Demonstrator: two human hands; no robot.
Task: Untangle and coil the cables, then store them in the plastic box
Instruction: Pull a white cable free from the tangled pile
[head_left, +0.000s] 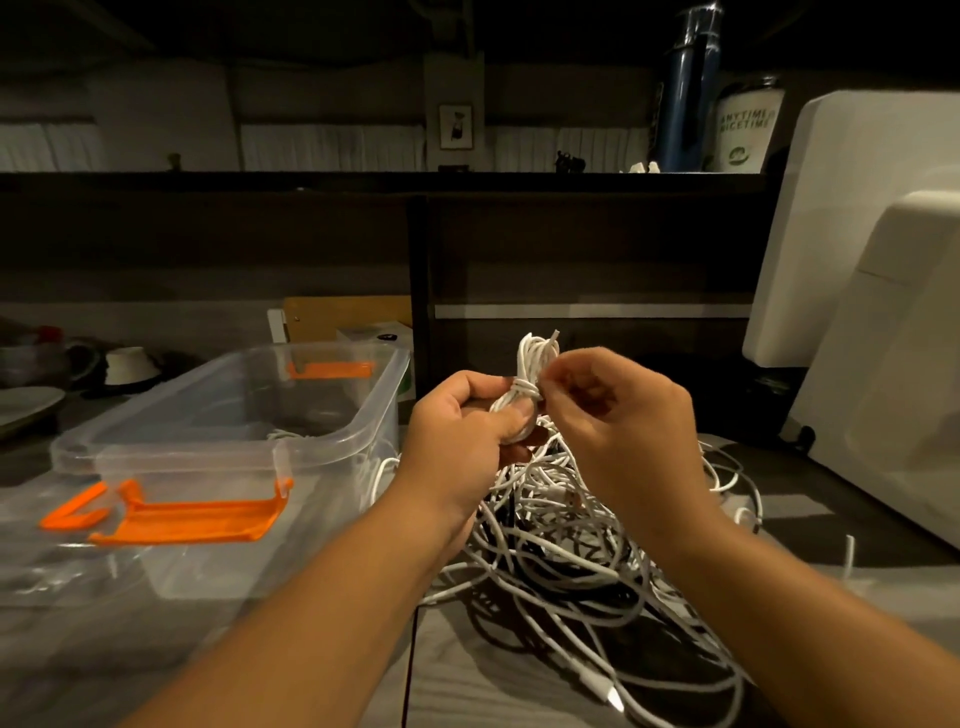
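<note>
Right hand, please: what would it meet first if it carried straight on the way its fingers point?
The right hand points at the coiled white cable gripped by the left hand, apparently pinching its end; that coil comes first.

Lighting is dim. A dark wooden partition (571, 249) stands at the far edge of the grey desk (467, 691), its ledge carrying a blue bottle (685, 104) and a printed white cup (743, 130). Pale curtains (332, 148) hang behind; a white monitor back (857, 234) stands at the right edge.
</note>
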